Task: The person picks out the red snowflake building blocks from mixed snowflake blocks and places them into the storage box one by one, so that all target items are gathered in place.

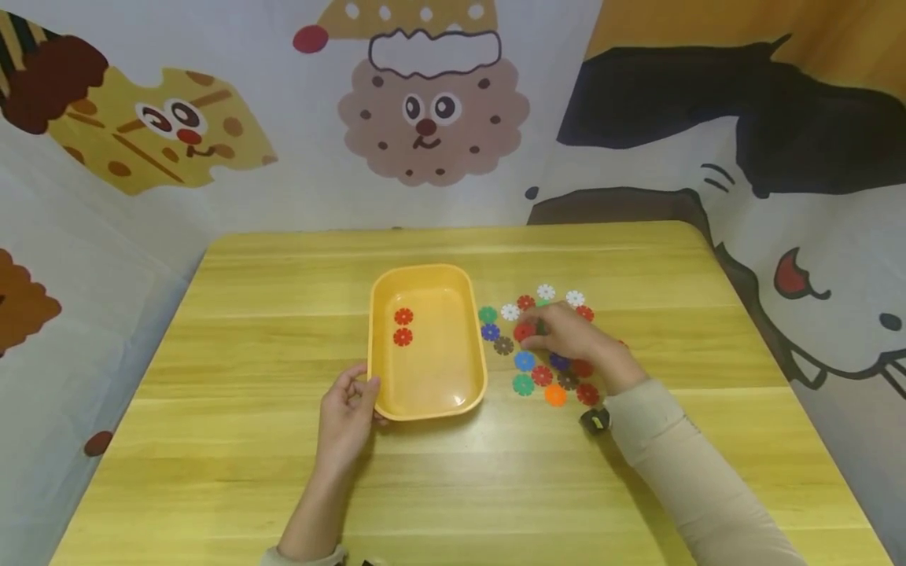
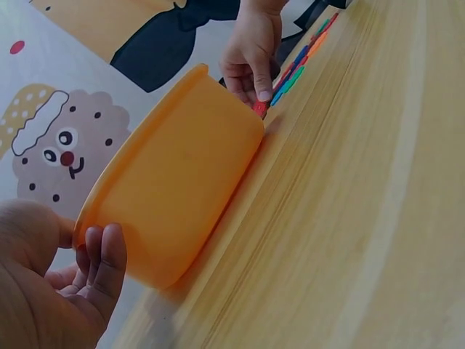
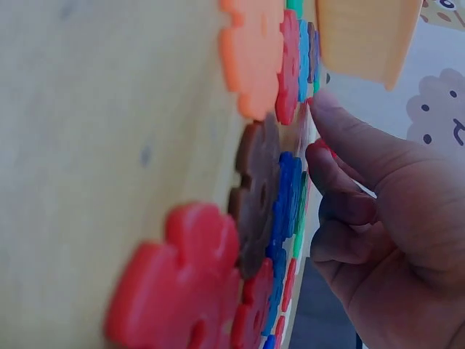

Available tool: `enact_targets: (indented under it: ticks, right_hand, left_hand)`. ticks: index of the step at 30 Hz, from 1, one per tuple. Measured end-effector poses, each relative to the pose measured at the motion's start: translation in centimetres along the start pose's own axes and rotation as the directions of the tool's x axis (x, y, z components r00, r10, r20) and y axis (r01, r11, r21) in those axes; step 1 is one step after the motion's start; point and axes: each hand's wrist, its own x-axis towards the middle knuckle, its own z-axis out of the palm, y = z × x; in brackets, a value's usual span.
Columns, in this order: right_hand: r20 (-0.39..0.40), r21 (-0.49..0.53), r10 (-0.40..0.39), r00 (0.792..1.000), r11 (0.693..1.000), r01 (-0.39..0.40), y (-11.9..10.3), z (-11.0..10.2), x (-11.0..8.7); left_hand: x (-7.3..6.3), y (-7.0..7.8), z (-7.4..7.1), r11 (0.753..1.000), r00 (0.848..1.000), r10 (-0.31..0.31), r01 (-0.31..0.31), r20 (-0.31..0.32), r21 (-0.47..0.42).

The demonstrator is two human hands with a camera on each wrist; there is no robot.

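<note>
My left hand (image 1: 347, 417) grips the near-left rim of a yellow plastic tray (image 1: 479, 354); in the left wrist view its thumb and curled fingers hold the edge. Two red notched plastic discs (image 1: 403, 337) lie inside the tray toward its left. Right of the tray, my right hand (image 1: 569, 336) pinches another red notched disc (image 1: 524, 332) between thumb and fingertips. The left wrist view shows this red disc (image 2: 260, 108) under the thumb, low by the tabletop. Around that hand lie loose discs, among them a blue one (image 1: 524, 361) and an orange one (image 1: 555, 395).
Several white, green, brown and red discs spread over the wooden table (image 1: 248, 346) beside the tray. A small black object (image 1: 595, 420) shows at the right wrist. A cartoon-printed cloth (image 1: 283, 196) stands behind the table's far edge.
</note>
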Motion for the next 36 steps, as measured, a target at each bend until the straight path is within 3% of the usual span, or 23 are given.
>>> enact_targets:
  ticks: [6, 13, 17, 25, 36]
  right_hand:
    - [-0.038, 0.003, 0.027, 0.999, 1.0, -0.027, -0.1, 0.2, 0.1]
    - [-0.152, -0.029, -0.073, 0.986, 0.997, 0.069, -0.4, 0.3, 0.2]
    - [-0.189, -0.011, -0.079, 0.979, 0.997, 0.078, -0.8, 0.2, 0.3]
    - [-0.244, 0.061, -0.072, 0.967, 0.994, 0.09, -2.5, -0.1, 0.7]
    - [-0.284, 0.072, -0.131, 0.95, 0.985, 0.157, -4.4, 0.2, 1.6]
  left_hand:
    - [0.0, 0.0, -0.1, 1.0, 1.0, 0.008, -0.008, 0.002, 0.002]
    - [0.0, 0.1, 0.0, 1.0, 1.0, -0.006, 0.006, -0.003, 0.01]
    - [0.2, 0.2, 0.1, 1.0, 1.0, -0.009, 0.009, -0.007, 0.006]
    - [0.3, 0.4, 0.2, 1.0, 1.0, -0.003, 0.003, -0.011, -0.007]
    - [0.4, 0.3, 0.3, 1.0, 1.0, 0.009, -0.009, -0.004, 0.0]
